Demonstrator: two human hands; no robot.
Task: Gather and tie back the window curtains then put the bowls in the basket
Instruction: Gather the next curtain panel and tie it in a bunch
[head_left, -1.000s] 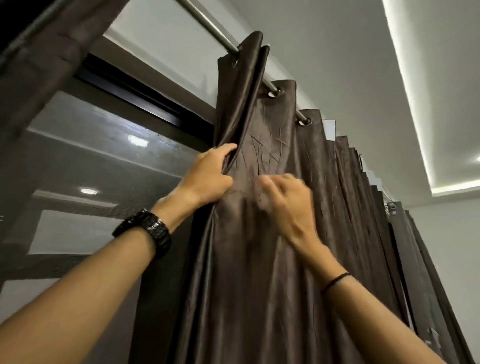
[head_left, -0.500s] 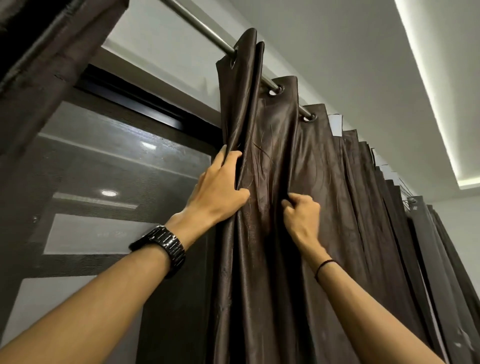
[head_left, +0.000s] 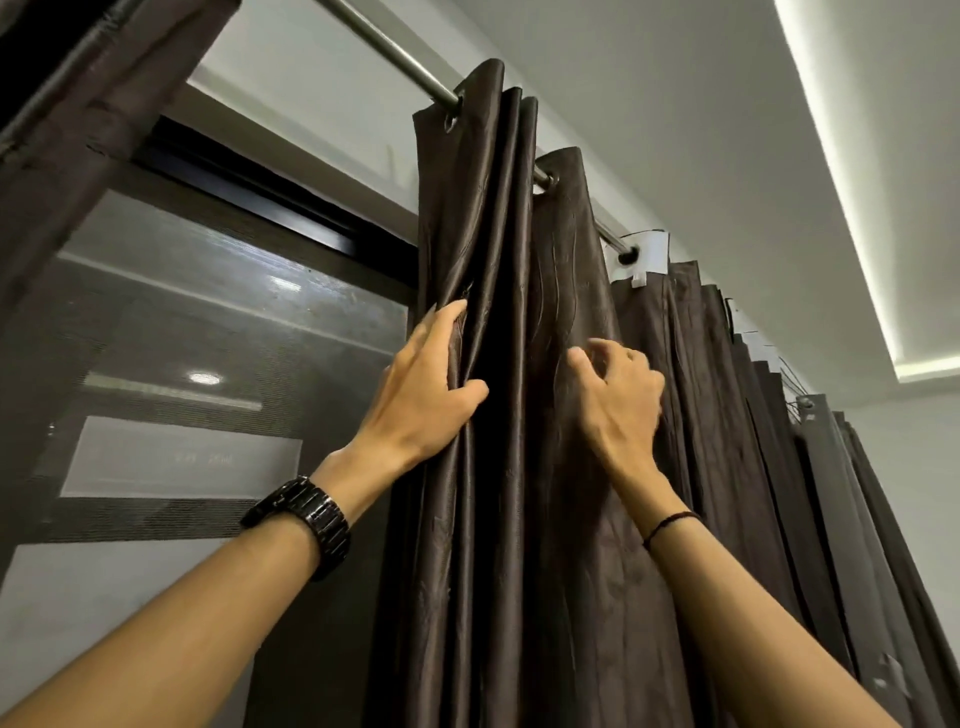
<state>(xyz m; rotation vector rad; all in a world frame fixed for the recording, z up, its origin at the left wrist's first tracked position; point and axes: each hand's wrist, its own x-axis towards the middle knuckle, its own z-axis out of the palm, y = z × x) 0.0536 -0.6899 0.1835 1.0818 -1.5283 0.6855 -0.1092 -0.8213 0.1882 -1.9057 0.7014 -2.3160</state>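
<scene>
the dark brown satin eyelet curtain (head_left: 519, 364) hangs bunched along the steel rod (head_left: 395, 57). left hand (head_left: 421, 395) clamps its leading folds; right hand (head_left: 618, 400), fingers loosely curled, rests on the next pleat (not yet pinched). best to stack pleats evenly, sliding eyelets together.

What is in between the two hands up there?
Only folds of the dark brown curtain lie between the left hand and the right hand. The head view shows a few gathered pleats there, hanging from the rod.
</scene>
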